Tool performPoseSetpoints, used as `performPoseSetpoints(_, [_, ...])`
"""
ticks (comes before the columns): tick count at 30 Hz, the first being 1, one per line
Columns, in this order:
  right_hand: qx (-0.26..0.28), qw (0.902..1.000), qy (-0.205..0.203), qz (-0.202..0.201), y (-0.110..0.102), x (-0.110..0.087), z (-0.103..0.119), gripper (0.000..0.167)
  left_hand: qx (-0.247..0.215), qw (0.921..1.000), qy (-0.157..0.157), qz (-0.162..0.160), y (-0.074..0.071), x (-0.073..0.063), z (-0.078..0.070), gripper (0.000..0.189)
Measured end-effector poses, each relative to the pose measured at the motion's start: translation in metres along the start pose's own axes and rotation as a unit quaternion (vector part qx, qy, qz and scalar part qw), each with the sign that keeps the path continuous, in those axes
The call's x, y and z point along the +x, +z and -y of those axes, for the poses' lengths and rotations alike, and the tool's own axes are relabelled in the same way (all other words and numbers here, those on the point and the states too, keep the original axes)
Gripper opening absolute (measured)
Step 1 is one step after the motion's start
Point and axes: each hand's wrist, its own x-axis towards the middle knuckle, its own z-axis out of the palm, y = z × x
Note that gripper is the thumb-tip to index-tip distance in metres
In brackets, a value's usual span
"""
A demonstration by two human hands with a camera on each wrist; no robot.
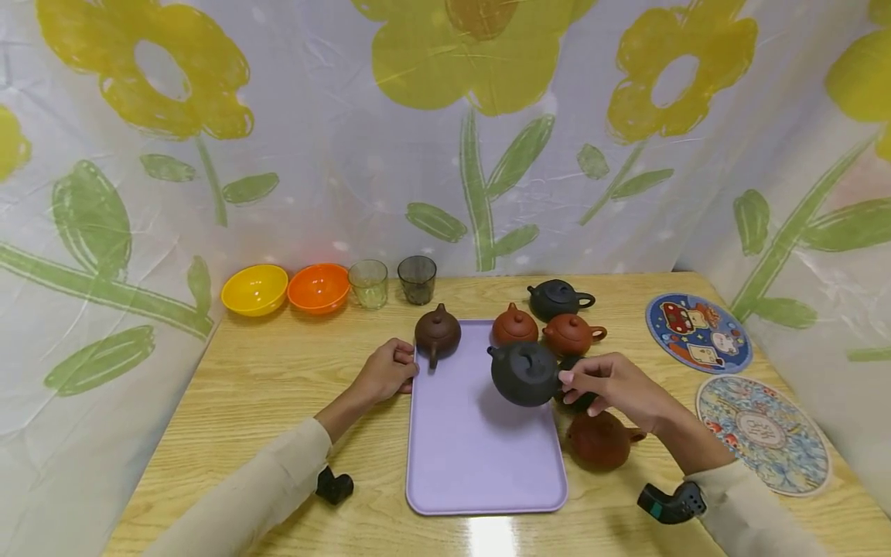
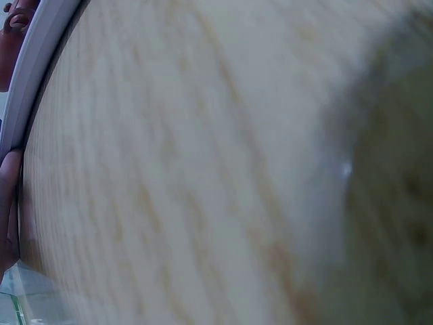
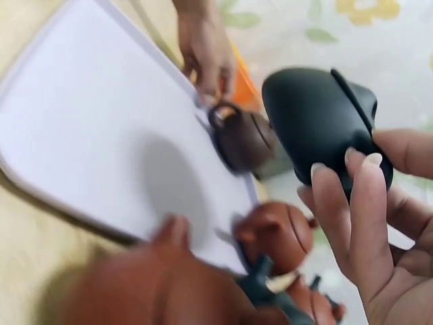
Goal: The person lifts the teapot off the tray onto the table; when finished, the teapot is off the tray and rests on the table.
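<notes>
My right hand [image 1: 612,387] pinches a black teapot [image 1: 525,374] at its handle end and holds it over the right half of a lilac tray [image 1: 480,464]; its shadow falls on the tray. In the right wrist view the black teapot [image 3: 318,122] is tilted, with fingertips and thumb around its handle. My left hand [image 1: 387,371] grips the tray's left rim, fingers curled at the edge. A dark brown teapot [image 1: 437,334] sits on the tray's far left corner, spout toward me. A reddish-brown teapot [image 1: 515,325] stands at the far right corner.
Right of the tray stand an orange-brown teapot [image 1: 571,334], a black teapot [image 1: 557,299], a partly hidden dark teapot [image 1: 572,394] and a red-brown teapot [image 1: 600,442]. Two round mats [image 1: 762,433] lie farther right. Yellow [image 1: 254,291] and orange [image 1: 319,289] bowls and two glasses [image 1: 368,285] line the back.
</notes>
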Motion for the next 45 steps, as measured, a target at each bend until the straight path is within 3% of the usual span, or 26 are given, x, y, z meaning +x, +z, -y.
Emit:
performPoseSetpoints(7, [-0.005, 0.9999, -0.011, 0.006, -0.037, -0.005, -0.003, 0.029, -0.002, 1.0, -0.005, -0.001, 0.001, 0.001, 0.0, 0.032])
performPoseSetpoints(16, [-0.023, 0.9991, -0.024, -0.025, -0.08, -0.007, -0.014, 0.029, 0.001, 1.0, 0.001, -0.002, 0.001, 0.002, 0.001, 0.032])
performPoseSetpoints(24, [-0.012, 0.9986, -0.004, -0.052, -0.114, -0.005, -0.027, 0.024, 0.002, 1.0, 0.002, -0.002, 0.001, 0.002, 0.001, 0.032])
performPoseSetpoints(32, [0.017, 0.9942, 0.022, -0.104, -0.15, 0.0, -0.041, 0.024, -0.001, 1.0, -0.005, -0.003, 0.001, 0.003, 0.002, 0.032])
performPoseSetpoints(38, [-0.011, 0.9905, 0.055, -0.126, -0.172, 0.001, -0.049, 0.022, 0.001, 1.0, -0.003, -0.003, 0.001, 0.003, 0.003, 0.031])
performPoseSetpoints(45, [-0.041, 0.9874, 0.086, -0.126, -0.183, 0.008, -0.064, 0.019, 0.004, 1.0, -0.003, -0.002, 0.0, 0.002, 0.002, 0.031])
